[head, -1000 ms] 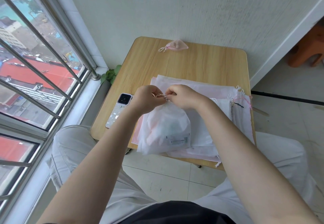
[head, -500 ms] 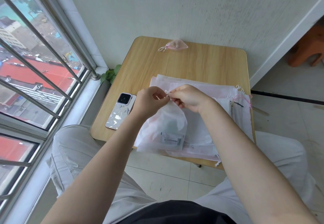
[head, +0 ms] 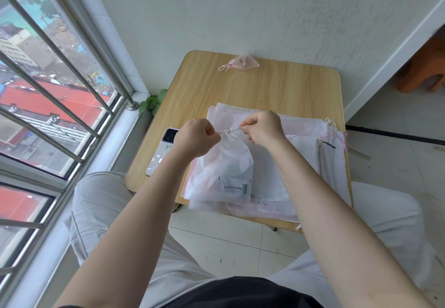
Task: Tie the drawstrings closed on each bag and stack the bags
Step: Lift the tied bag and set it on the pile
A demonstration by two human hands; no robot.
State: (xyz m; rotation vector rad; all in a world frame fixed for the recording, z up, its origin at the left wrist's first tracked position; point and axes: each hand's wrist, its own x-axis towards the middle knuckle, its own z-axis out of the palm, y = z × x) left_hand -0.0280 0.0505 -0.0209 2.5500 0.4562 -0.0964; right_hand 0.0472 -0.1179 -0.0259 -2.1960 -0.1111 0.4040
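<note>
A translucent white drawstring bag (head: pixel 221 175) with a label lies on a pile of flat white and pink bags (head: pixel 298 163) on the small wooden table (head: pixel 277 86). Its neck is gathered under a small knot in the white drawstring (head: pixel 227 132). My left hand (head: pixel 196 136) pinches the left end of the string. The right end, stretched taut, is pinched by my right hand (head: pixel 263 128). A small pink tied bag (head: pixel 243 63) lies at the table's far edge.
A phone (head: pixel 162 151) lies at the table's left edge beside my left wrist. A barred window runs along the left, with a small green plant (head: pixel 151 101) below its sill. The wall stands just behind the table. An orange stool (head: pixel 423 71) sits at far right.
My hands, close together at the bag's neck before, have moved apart sideways. The drawstring is now stretched taut between them, with a knot at the gathered neck.
</note>
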